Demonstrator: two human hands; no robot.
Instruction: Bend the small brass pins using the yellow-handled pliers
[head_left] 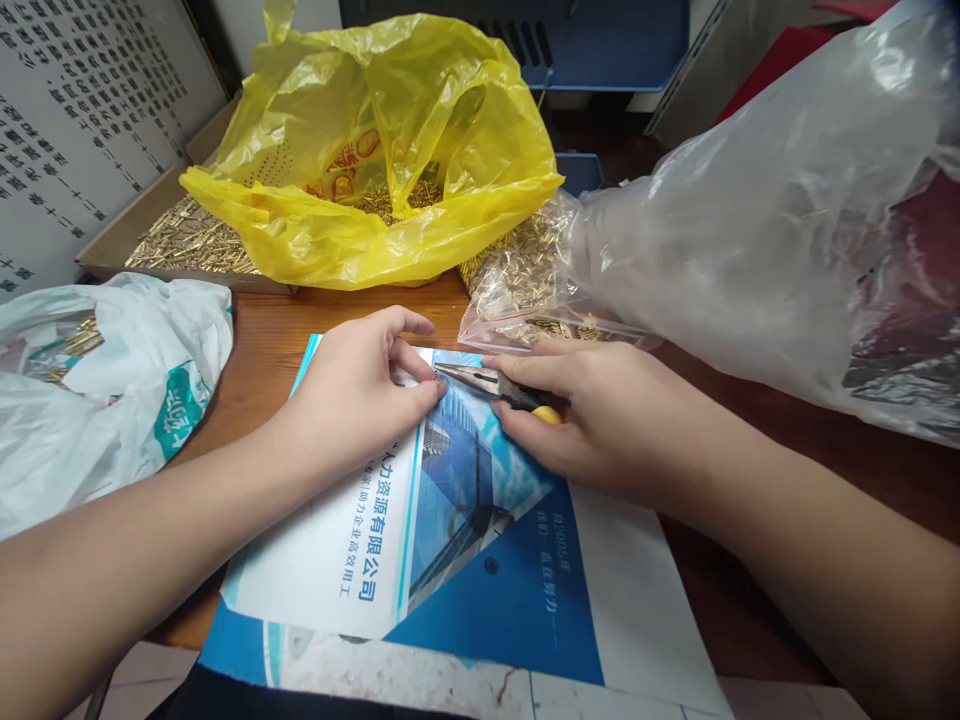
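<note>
My right hand (611, 410) is wrapped round a pair of needle-nose pliers (480, 379) with a dark and yellow handle; the narrow jaws point left. Close to their tip, my left hand (364, 375) has its thumb and a finger pressed together, the index finger curved above. Whatever sits in that pinch is too small or hidden to make out. Under both hands lies a blue and white printed paper folder (487, 590). Just beyond my right hand, a clear zip bag (517, 270) holds many small gold-coloured metal pins.
An open yellow plastic bag (315, 225) with small gold parts stands at the back. Behind it, a shallow cardboard box (105, 255) holds loose gold pins. A white plastic bag (195, 330) lies left. Large clear plastic (720, 220) crowds the right side of the wooden table (262, 350).
</note>
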